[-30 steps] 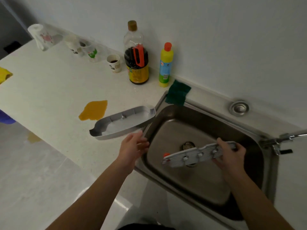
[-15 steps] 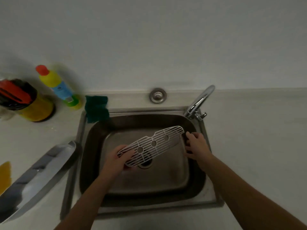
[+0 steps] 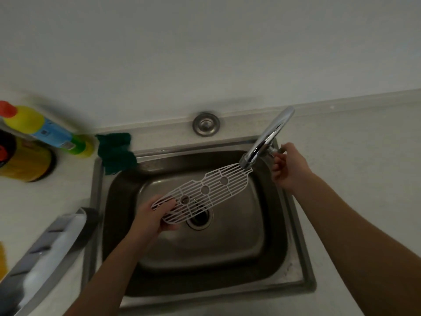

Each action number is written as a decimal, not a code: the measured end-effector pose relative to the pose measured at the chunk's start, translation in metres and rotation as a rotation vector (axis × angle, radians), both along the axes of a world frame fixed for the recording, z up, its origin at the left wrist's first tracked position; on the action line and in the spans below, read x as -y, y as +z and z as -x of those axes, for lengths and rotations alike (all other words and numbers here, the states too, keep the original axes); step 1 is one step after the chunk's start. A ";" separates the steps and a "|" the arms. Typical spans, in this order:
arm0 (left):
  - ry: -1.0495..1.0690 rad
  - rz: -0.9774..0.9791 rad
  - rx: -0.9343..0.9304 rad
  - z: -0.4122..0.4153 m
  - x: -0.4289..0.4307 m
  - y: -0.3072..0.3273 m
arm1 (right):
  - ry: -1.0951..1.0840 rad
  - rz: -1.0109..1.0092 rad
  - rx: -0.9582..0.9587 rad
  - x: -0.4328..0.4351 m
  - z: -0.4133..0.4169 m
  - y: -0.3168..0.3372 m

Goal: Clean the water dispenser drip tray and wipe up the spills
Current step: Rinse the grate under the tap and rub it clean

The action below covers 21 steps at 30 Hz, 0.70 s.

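Observation:
My left hand (image 3: 155, 216) grips the near end of the white slotted drip tray grate (image 3: 218, 190) and holds it tilted over the steel sink (image 3: 293, 226). Its far end reaches under the spout of the chrome faucet (image 3: 267, 135). My right hand (image 3: 288, 166) is at the faucet's base with its fingers closed around the small handle there. No water is seen running. The grey drip tray base (image 3: 47, 254) lies on the counter left of the sink, its end overhanging the sink rim. An orange spill (image 3: 2, 258) shows at the left edge.
A green scouring sponge (image 3: 116, 151) sits on the sink's back left corner. A yellow detergent bottle (image 3: 45, 131) and a dark jar with a yellow label (image 3: 25, 160) stand behind it on the left. A round metal cap (image 3: 206, 123) is set in the counter behind the sink.
My right hand let go of the grate's far end and moved up to the faucet handle. My left hand now holds the grate alone, its far end raised under the spout.

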<state>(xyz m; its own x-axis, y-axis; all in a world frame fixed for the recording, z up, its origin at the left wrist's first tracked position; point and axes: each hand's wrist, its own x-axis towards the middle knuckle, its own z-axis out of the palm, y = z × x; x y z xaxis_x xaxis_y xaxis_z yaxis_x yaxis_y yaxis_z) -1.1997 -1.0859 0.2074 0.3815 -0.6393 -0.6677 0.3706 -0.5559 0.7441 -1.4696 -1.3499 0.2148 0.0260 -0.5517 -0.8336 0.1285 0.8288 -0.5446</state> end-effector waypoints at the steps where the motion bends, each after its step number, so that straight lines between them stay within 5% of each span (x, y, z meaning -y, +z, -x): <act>1: 0.000 0.000 -0.003 -0.002 0.000 0.000 | 0.009 -0.001 0.012 -0.002 0.000 -0.002; 13: 0.000 0.045 0.003 -0.005 -0.001 0.017 | 0.017 0.015 -0.010 -0.035 -0.002 -0.006; 18: -0.037 0.045 -0.097 0.001 -0.003 0.015 | 0.423 0.168 -0.269 -0.079 -0.001 0.003; 21: -0.056 0.040 -0.144 0.005 0.000 0.009 | 0.447 0.273 -0.324 -0.094 0.004 0.012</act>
<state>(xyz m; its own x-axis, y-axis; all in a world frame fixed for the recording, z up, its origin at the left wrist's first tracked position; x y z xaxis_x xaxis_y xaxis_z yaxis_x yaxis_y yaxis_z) -1.2045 -1.0855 0.2167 0.2473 -0.6840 -0.6863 0.4443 -0.5494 0.7077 -1.4733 -1.2555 0.2270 0.0733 -0.7409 -0.6676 -0.4063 0.5892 -0.6984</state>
